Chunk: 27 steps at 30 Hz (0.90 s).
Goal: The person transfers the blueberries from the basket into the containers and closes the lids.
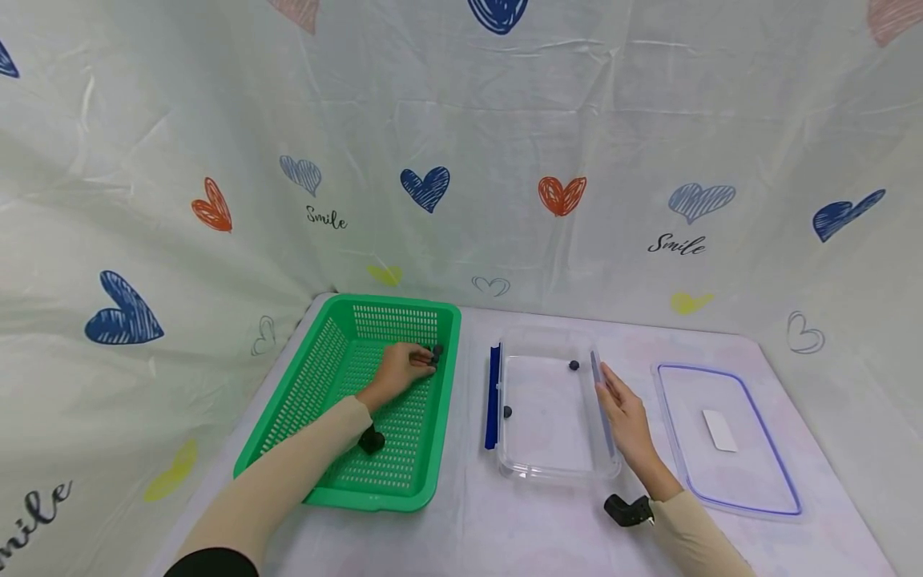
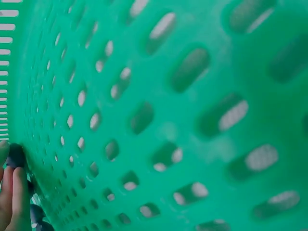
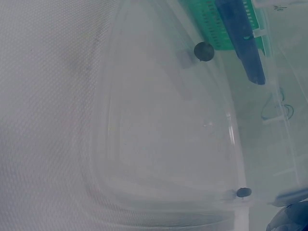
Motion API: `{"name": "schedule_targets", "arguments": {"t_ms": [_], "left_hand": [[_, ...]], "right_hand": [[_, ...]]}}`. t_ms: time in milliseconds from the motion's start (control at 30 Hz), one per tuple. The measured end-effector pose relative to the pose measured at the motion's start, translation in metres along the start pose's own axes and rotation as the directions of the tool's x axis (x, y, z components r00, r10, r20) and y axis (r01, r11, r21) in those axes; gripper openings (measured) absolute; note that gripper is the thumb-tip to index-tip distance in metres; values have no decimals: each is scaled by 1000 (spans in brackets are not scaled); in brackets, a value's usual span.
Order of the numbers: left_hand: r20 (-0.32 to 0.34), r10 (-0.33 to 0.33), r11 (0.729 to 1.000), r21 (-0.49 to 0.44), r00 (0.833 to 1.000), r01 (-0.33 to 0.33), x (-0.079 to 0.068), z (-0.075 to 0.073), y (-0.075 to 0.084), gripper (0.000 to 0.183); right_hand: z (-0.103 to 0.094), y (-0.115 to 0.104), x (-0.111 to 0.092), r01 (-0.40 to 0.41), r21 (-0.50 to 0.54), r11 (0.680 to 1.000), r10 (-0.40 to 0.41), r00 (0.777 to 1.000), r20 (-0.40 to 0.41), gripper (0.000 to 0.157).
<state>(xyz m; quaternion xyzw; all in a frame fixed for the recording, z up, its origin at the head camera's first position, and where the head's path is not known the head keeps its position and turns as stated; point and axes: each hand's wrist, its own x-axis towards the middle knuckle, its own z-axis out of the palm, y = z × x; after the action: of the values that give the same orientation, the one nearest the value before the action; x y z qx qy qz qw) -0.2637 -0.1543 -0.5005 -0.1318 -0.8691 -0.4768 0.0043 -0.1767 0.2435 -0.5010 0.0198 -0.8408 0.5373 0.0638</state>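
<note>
Head view, far left: a beige sleeve runs up over the near rim of a green basket, slotted walls, standing on a pale tabletop. Black device under the wrist. Left hand down inside the basket, toward its far right part, fingers bent and brought close together at the tips, only a narrow opening between them. Dark balls sit right at those fingertips, against the basket's right wall. Left wrist view gives several of them grouped in the corner, the uppermost at the finger ends; whether one is actually pinched or merely touched, cannot tell. Just right of the basket, well clear of the left hand: a clear container, open at the top, a blue flap hanging along its left side. Inside it, two loose pieces, well apart: near ball by the left wall, far ball toward the far right. Right hand lies along the container's right side, fingers fairly straight and together, touching the wall there, no curl round it, grasping nothing. Second black device at that wrist. Farthest right, flat on the table: clear lid, blue seal, white label.
</note>
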Motion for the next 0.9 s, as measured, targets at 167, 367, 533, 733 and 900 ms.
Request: {"name": "schedule_targets", "arguments": {"t_ms": [167,367,533,733,900], "left_hand": [[-4,6,1000,12,1000,-6,0,2,-1,21],[-9,19,999,31,1000,-19,0,4,-4,21],[-18,21,999,49,1000,-20,-1,5,-4,21],[-13,48,998,38,999,-48,0,4,-5,21],[13,38,999,23,999,-39,1,2,-3,21]], "right_hand": [[0,-2,0,3,5,1000,-3,1000,-1,56],[-1,-3,-1,-14,19,1000,14,1000,4,55],[0,-4,-1,-14,22,1000,14,1000,3,54],[0,-4,-1,-11,15,1000,11,1000,-6,54],[1,-2,0,-7,12,1000,7,1000,-4,55]]}}
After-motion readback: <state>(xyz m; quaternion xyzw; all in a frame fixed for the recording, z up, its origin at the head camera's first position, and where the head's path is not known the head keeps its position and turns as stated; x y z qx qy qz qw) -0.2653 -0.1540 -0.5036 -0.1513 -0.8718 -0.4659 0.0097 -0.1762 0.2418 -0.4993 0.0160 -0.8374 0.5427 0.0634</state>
